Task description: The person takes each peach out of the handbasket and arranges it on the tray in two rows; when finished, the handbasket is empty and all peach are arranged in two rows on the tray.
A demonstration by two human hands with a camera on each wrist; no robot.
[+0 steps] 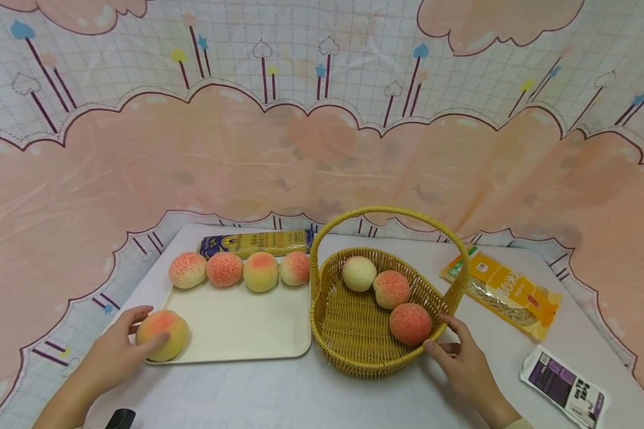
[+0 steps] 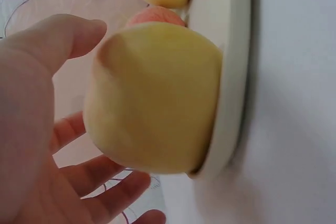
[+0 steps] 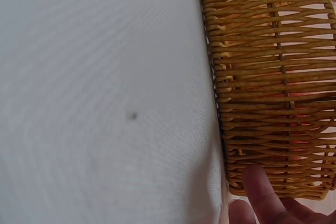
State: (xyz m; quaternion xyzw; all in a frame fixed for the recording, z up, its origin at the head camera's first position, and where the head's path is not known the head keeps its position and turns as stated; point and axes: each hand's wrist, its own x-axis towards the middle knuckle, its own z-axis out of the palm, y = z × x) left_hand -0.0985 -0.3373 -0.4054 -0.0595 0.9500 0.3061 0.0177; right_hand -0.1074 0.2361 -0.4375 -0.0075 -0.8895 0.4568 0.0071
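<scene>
In the head view my left hand [image 1: 122, 342] is curled around a yellow peach [image 1: 174, 339] with a pink blush at the front left corner of a cream tray [image 1: 247, 333]. The left wrist view shows the thumb [image 2: 86, 35] at the upper side of this peach [image 2: 157, 103], the other fingers spread behind and below it. My right hand [image 1: 464, 360] touches the near right rim of a yellow wicker basket [image 1: 349, 369]; one finger [image 3: 257, 184] rests on its woven outer wall [image 3: 273, 87]. Three peaches lie inside: a pale one [image 1: 359, 273], a pink one [image 1: 392, 289] and a redder one [image 1: 410, 324].
Several peaches [image 1: 225, 269] line the tray's far edge. Behind them lies a blue and yellow pasta packet [image 1: 265, 241]. Right of the basket are an orange noodle bag [image 1: 507, 292] and a purple and white packet [image 1: 566, 387]. The basket's tall handle [image 1: 392, 210] arches over it.
</scene>
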